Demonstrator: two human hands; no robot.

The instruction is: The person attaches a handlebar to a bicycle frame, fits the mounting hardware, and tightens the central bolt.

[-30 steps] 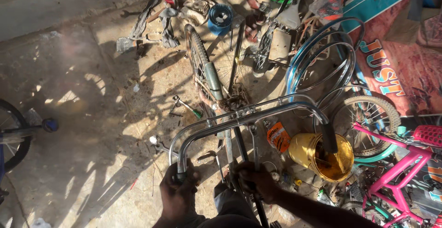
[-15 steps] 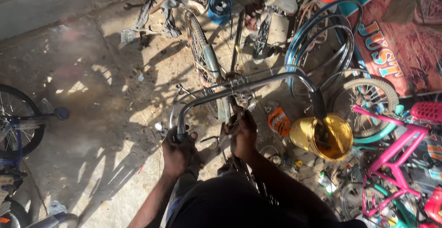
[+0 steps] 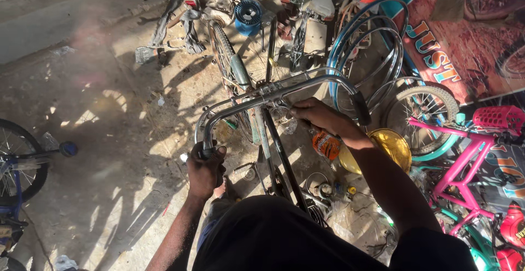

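A bicycle stands in front of me with its chrome handlebar (image 3: 273, 92) across the middle of the view and its front wheel (image 3: 227, 57) pointing away. My left hand (image 3: 205, 170) is closed around the left handlebar grip. My right hand (image 3: 317, 115) reaches to the centre of the bar by the stem, fingers curled on a part there; what it grips is too small to tell. The black right grip (image 3: 361, 108) is free. The dark frame tube (image 3: 281, 156) runs down toward my body.
A pink bicycle (image 3: 465, 156) lies at the right, beside a small wheel (image 3: 421, 112) and blue and chrome rims (image 3: 366, 47). A yellow bowl (image 3: 391, 145), an orange can (image 3: 327, 144) and a blue spool (image 3: 249, 16) sit on the dirt floor. Another bicycle wheel (image 3: 16, 161) is at left.
The view has shifted so the handlebar sits higher. My right hand has moved up from low on the frame to the centre of the bar. My left hand stays on the left grip.
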